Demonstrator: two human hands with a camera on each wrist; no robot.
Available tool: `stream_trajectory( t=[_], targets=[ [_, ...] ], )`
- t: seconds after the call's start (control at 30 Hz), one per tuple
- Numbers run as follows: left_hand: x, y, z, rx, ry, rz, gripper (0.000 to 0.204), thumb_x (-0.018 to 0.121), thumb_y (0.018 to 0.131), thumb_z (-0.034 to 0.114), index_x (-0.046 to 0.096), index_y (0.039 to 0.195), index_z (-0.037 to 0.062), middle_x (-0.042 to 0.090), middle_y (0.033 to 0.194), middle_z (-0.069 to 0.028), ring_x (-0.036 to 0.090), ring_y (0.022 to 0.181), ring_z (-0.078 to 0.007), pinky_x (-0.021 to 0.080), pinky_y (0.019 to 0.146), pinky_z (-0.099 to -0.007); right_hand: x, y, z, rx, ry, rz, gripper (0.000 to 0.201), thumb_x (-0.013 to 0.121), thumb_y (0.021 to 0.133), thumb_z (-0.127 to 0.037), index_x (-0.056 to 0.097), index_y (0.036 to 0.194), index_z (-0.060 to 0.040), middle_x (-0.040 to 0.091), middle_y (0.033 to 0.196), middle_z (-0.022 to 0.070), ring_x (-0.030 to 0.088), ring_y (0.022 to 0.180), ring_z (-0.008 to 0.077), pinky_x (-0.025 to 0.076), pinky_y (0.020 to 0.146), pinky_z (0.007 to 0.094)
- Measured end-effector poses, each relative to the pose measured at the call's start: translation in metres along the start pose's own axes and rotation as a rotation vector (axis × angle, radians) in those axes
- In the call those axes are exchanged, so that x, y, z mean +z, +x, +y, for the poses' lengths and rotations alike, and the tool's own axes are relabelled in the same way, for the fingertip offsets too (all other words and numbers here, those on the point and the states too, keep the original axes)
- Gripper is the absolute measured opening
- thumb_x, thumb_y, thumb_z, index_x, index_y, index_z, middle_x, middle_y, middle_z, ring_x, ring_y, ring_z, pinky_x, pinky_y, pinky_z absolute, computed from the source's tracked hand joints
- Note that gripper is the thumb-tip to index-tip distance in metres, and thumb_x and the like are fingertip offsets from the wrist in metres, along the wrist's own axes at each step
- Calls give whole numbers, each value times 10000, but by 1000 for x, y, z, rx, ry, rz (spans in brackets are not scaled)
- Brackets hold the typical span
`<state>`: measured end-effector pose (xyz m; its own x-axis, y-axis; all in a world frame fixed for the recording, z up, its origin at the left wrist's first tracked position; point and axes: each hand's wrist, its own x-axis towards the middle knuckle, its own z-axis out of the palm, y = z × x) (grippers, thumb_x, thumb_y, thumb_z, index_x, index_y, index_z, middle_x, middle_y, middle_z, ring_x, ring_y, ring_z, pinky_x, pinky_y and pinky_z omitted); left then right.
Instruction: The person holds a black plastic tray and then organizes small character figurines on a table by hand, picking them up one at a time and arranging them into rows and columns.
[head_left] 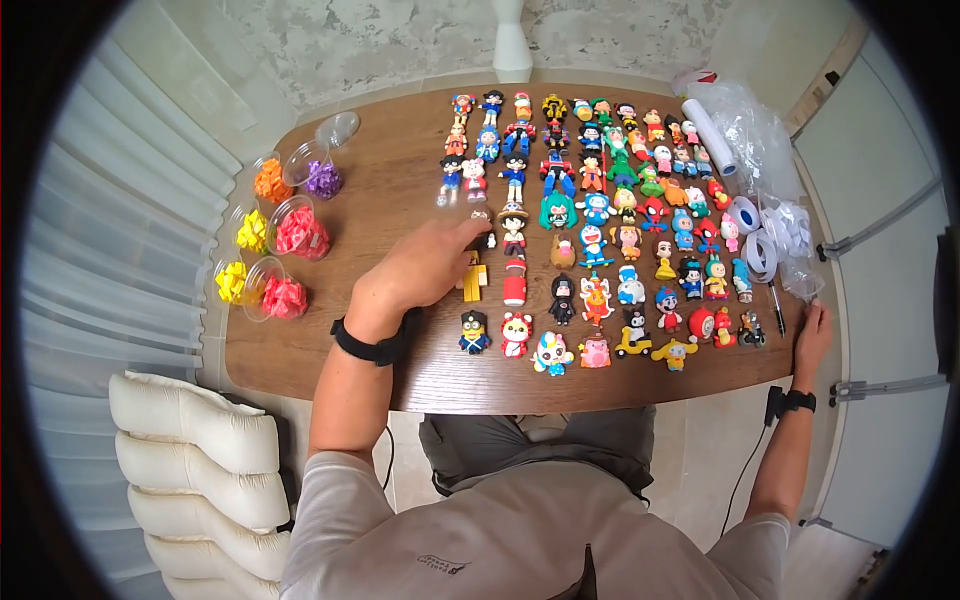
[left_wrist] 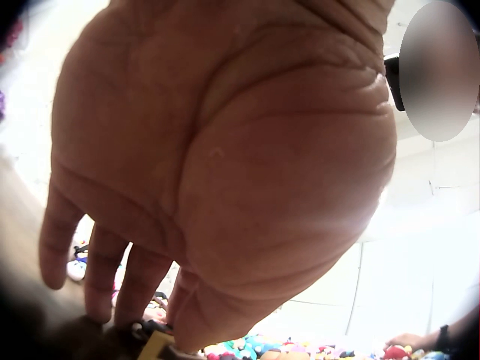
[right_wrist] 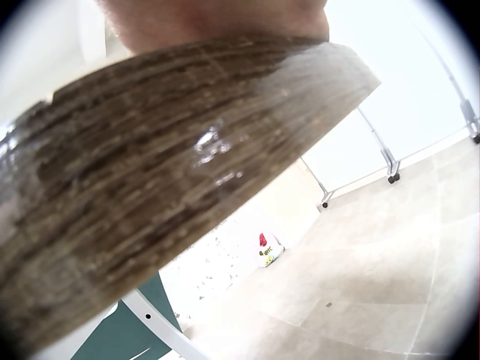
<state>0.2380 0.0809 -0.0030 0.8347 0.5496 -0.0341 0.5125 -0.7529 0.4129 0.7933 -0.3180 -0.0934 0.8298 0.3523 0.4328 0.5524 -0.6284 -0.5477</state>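
My left hand (head_left: pixel 425 265) reaches over the left side of the figurine rows, thumb and forefinger close together at a small figurine (head_left: pixel 481 213) that they mostly cover. In the left wrist view the palm (left_wrist: pixel 225 165) fills the frame, its other fingers extended downward. A dark part of the figurine (left_wrist: pixel 154 327) shows by the thumb tip. Just below the hand lies a yellow blocky figurine (head_left: pixel 473 283), and a straw-hatted figurine (head_left: pixel 513 232) stands to its right. My right hand (head_left: pixel 815 335) rests at the table's right edge; in the right wrist view its fingers are hidden.
Many colourful figurines lie in rows across the wooden table (head_left: pixel 380 160). Clear cups of red (head_left: pixel 302 232), yellow, orange and purple pieces stand at the left. Plastic bags (head_left: pixel 750 130), a white roll (head_left: pixel 708 137), tape rolls (head_left: pixel 761 255) and a pen (head_left: pixel 777 308) lie at the right.
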Motion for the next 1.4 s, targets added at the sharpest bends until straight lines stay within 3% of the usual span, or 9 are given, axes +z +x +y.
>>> stream_trajectory(
  t=[1.4],
  targets=[
    [2,2,-4,14,23,2,456,532,878,26,540,1333,50,644,1240,-208,568,1218,-389,446,1041,-462,-2,-1,-5,52,-3,-30,447,516,1044,-400,670,1131,11,713,984,152,654,923,255,487,867,372]
  ],
)
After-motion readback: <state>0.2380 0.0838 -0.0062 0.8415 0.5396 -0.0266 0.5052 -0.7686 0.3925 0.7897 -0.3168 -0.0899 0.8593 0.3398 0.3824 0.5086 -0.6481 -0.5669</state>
